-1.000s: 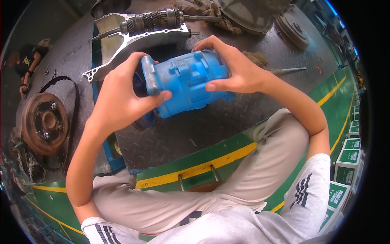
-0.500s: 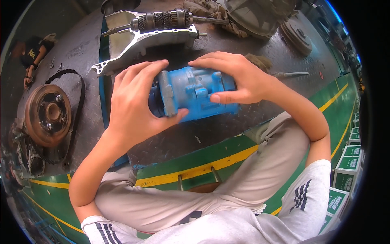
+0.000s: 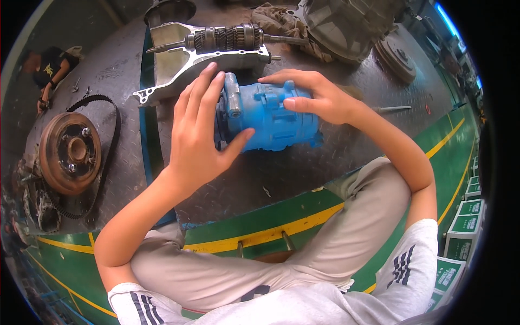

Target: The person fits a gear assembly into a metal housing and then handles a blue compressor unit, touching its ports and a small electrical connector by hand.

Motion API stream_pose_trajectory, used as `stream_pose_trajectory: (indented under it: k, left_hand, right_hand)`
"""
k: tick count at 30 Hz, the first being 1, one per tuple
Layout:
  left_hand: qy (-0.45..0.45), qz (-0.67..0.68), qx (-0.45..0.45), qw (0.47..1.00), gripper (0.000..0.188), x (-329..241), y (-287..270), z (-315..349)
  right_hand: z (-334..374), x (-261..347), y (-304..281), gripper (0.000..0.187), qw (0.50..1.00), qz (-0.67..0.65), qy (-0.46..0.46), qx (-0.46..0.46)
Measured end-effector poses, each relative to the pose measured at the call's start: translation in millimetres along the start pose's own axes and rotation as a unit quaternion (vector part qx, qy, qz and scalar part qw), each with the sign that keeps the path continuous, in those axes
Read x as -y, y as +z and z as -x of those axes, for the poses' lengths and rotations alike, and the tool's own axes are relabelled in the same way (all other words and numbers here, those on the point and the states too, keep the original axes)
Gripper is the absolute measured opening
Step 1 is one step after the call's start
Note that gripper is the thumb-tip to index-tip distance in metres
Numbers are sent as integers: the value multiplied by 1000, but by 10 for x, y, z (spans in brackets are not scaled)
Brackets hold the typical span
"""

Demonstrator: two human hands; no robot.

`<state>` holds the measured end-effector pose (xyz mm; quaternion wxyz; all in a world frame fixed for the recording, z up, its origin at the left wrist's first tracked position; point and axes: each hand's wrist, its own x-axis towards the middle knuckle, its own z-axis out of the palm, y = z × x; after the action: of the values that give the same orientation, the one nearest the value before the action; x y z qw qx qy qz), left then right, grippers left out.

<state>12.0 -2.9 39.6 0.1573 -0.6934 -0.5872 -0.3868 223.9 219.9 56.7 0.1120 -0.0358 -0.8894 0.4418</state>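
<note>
A blue-painted cylindrical compressor (image 3: 268,127) lies on its side on the dark metal bench, with bare metal on its upper lug. At its left end, my left hand (image 3: 197,124) curves round the dark pulley part, fingers at the far side and thumb at the near side. My right hand (image 3: 325,100) holds the right end, its thumb on top of the housing and its fingers over the far side. Its underside and most of the pulley are hidden.
Just beyond is an open gearbox casing (image 3: 179,76) with a gear shaft (image 3: 227,39). A rusty pulley wheel (image 3: 70,153) and toothed belt (image 3: 116,124) lie left. A large bell-shaped housing (image 3: 346,27) and a disc (image 3: 394,60) sit back right. Another person (image 3: 51,67) is far left.
The compressor has rolled away from me about its long axis, showing more of its blue near side. My left hand has shifted right and turned more upright; my right hand stays on the right end.
</note>
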Motion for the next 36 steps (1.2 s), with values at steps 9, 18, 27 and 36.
stream_pose_trajectory:
  k: [9, 18, 27, 36]
  left_hand:
    - [234, 4, 46, 971, 52, 143, 6, 800]
    - [-72, 146, 34, 986, 67, 336, -209, 103]
    - [-511, 499, 39, 699, 43, 185, -75, -118]
    - [-558, 498, 31, 663, 45, -112, -174, 26]
  right_hand:
    - [-8, -53, 34, 62, 998, -51, 9, -20]
    - [-14, -33, 19, 64, 999, -33, 4, -33]
    - [105, 164, 184, 67, 983, 118, -130, -58]
    - [237, 238, 423, 69, 943, 207, -241, -96]
